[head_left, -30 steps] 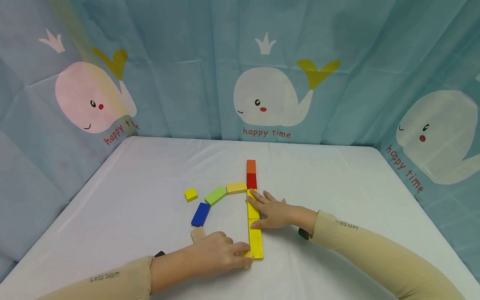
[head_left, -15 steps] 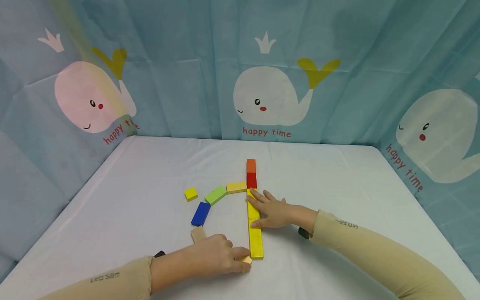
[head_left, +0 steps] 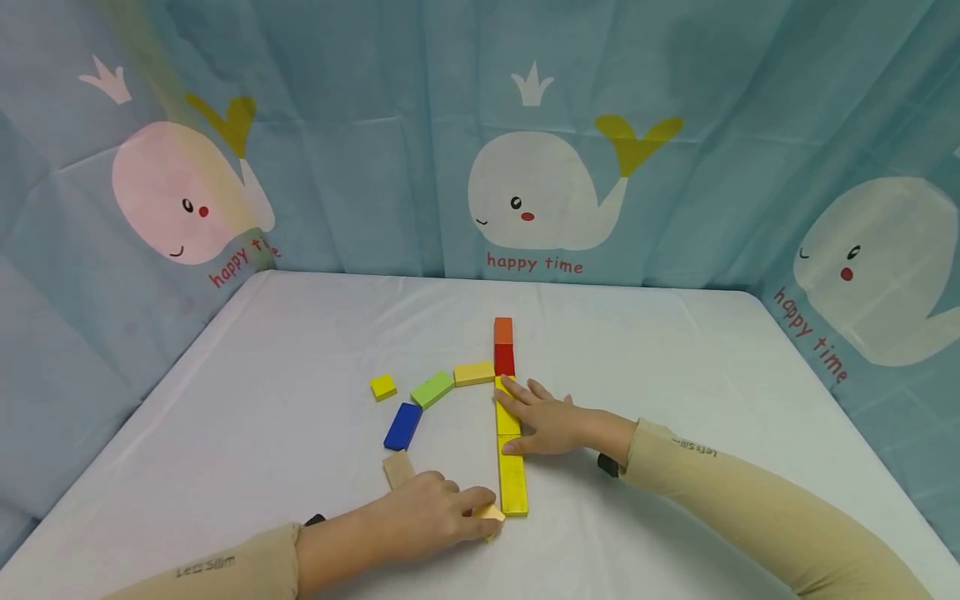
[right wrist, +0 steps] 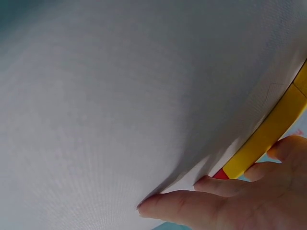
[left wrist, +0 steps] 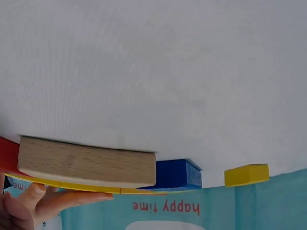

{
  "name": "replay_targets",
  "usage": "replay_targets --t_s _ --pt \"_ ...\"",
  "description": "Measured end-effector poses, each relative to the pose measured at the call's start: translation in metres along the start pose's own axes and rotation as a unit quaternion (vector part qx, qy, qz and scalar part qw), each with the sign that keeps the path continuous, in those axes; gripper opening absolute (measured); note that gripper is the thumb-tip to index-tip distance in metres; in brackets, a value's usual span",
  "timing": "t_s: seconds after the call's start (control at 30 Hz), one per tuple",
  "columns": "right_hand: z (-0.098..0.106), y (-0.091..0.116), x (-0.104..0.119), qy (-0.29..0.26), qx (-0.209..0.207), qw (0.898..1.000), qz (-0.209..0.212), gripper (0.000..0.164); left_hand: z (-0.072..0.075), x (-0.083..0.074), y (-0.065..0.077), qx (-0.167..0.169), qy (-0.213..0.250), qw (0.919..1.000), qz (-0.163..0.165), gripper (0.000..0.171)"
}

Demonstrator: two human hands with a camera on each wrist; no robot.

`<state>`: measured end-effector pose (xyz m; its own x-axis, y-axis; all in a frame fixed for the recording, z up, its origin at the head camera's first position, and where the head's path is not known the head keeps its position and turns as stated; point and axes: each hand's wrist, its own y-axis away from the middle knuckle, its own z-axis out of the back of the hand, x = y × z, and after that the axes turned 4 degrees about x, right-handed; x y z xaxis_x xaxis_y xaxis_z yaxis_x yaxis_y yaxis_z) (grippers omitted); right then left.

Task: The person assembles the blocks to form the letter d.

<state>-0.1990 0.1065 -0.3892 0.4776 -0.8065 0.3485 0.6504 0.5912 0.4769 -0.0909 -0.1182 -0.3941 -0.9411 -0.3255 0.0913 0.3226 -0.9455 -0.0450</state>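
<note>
My left hand (head_left: 423, 518) pinches a small pale-yellow block (head_left: 490, 513) between thumb and fingers, beside the lower end of a yellow block (head_left: 513, 482). A second yellow block (head_left: 507, 423) lies end to end above it. Over these two my right hand (head_left: 549, 425) rests with fingers spread, thumb on the lower one. Red (head_left: 504, 360) and orange (head_left: 503, 331) blocks continue the column upward. A plain wooden block (left wrist: 86, 162) sits near my left hand, which partly covers it in the head view. At the left wrist view's edge is a red block (left wrist: 8, 155).
From the column's red-yellow joint, a pale-yellow block (head_left: 474, 374), a green block (head_left: 432, 389) and a blue block (head_left: 402, 427) curve leftward and down toward the wooden one. A small yellow block (head_left: 383, 387) lies apart on the white tabletop (head_left: 300, 375). A whale-print curtain (head_left: 360, 183) surrounds the table.
My left hand has shifted slightly left, and the small pale-yellow block has turned a little, showing more between the fingers. The right hand stays on the yellow blocks.
</note>
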Motion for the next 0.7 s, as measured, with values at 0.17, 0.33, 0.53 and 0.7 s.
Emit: replay_targets --t_s 0.17,0.33,0.53,0.7 --pt "0.0 0.0 -0.001 0.0 0.001 1.0 0.0 0.085 0.004 0.005 0.013 0.011 0.001 0.9986 0.053 0.028" --pt "0.0 -0.001 0.001 0.002 0.003 1.0 -0.006 0.085 0.003 0.014 0.036 -0.031 -0.016 0.9961 0.082 0.03" --pt "0.001 0.001 0.001 -0.003 0.007 1.0 -0.009 0.086 -0.007 0.017 0.049 -0.097 -0.029 0.9937 0.048 0.03" --pt "0.001 0.0 0.001 -0.004 0.008 1.0 -0.005 0.086 -0.014 0.014 0.049 -0.128 -0.051 0.9894 0.045 0.032"
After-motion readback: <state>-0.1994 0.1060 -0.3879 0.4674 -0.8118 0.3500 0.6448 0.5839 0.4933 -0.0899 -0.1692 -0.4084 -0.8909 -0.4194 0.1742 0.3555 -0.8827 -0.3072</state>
